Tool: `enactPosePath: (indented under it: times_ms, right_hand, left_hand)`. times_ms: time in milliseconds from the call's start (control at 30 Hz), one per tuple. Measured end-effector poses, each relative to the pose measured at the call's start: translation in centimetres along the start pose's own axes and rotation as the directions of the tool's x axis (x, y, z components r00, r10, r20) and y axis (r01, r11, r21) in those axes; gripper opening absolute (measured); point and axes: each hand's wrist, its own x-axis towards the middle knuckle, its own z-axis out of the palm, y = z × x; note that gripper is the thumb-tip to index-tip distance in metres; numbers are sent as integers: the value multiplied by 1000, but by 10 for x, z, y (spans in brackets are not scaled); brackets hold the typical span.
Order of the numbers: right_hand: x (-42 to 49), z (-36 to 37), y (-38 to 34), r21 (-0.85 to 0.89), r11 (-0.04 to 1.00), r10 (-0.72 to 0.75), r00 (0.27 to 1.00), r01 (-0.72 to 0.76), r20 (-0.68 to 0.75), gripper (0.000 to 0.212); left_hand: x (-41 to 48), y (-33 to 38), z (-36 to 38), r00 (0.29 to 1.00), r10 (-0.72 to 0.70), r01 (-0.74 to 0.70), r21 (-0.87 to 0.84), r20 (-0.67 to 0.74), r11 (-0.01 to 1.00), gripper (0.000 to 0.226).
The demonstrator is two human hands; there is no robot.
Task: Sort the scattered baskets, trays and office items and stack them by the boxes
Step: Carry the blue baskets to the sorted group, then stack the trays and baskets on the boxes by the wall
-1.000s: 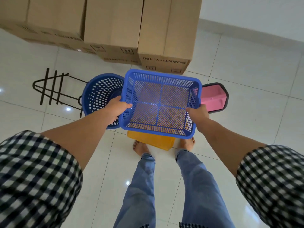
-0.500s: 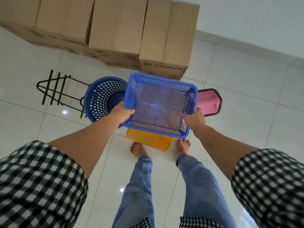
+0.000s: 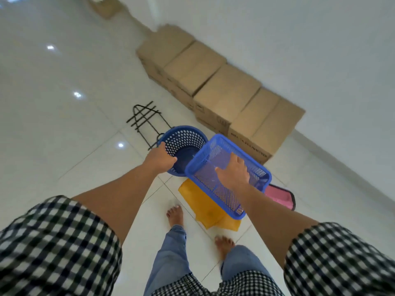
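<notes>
My left hand (image 3: 159, 159) grips the near rim of a round blue perforated basket (image 3: 184, 139) standing on the floor. Right beside it is a rectangular blue mesh basket (image 3: 227, 198), lying over a yellow tray (image 3: 205, 208). My right hand (image 3: 233, 174) reaches into the rectangular basket with its fingers spread and straight; whether they touch the mesh I cannot tell. A row of brown cardboard boxes (image 3: 224, 92) runs along the wall just behind both baskets.
A pink tray with a black rim (image 3: 280, 197) lies to the right, partly hidden by the rectangular basket. A black wire rack (image 3: 145, 119) lies left of the round basket. My bare feet (image 3: 175, 214) stand on glossy white tiles; open floor stretches left.
Both hands let go of the rectangular basket's sides. It went down onto the yellow tray, the left hand moved to the round basket's rim, and the view swung left and tilted.
</notes>
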Motion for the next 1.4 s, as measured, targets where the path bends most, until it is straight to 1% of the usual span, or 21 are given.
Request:
enactPosePath:
  times_ms: [67, 167, 267, 333, 433, 567, 733, 933, 1033, 1167, 1333, 1400]
  right_hand:
    - [-9, -8, -21, -70, 992, -107, 994, 107, 6, 86]
    - [-30, -18, -56, -157, 956, -247, 969, 248, 29, 85]
    - [-59, -19, -92, -235, 898, -364, 928, 372, 79, 83]
    - [-82, -14, -116, -279, 845, -439, 890, 457, 128, 82]
    - [-122, 3, -150, -293, 760, -539, 814, 580, 215, 78]
    - [-185, 35, -187, -332, 652, -616, 731, 682, 292, 79]
    - [-268, 92, -215, -342, 539, -673, 638, 769, 373, 79]
    - [-387, 181, -233, -339, 441, -725, 552, 831, 411, 78]
    - [-446, 229, -232, -324, 404, -743, 514, 855, 429, 76]
    - [-513, 290, -224, -297, 348, -749, 454, 889, 483, 78]
    - [-582, 360, -204, -293, 257, -712, 386, 921, 587, 80]
    - [-605, 388, -197, -287, 206, -694, 347, 935, 631, 79]
  left_hand:
    - [-28, -8, -10, 996, -56, 52, -60, -69, 997, 70]
    - [-74, -26, -25, 975, -170, 156, -105, -142, 982, 85]
    - [-121, -51, -38, 939, -272, 247, -135, -210, 960, 84]
    - [-155, -70, -46, 912, -335, 306, -149, -239, 940, 82]
    - [-204, -104, -57, 859, -429, 387, -195, -279, 901, 78]
    - [-266, -152, -65, 779, -540, 469, -277, -318, 839, 79]
    - [-345, -218, -69, 692, -636, 526, -366, -342, 768, 79]
    - [-446, -303, -59, 624, -686, 556, -405, -374, 726, 76]
    - [-494, -348, -44, 598, -707, 565, -427, -378, 706, 75]
    - [-558, -405, -17, 566, -741, 580, -465, -362, 670, 74]
    - [-634, -470, 30, 490, -819, 590, -578, -299, 564, 73]
    - [-660, -496, 49, 449, -854, 606, -613, -262, 507, 77]
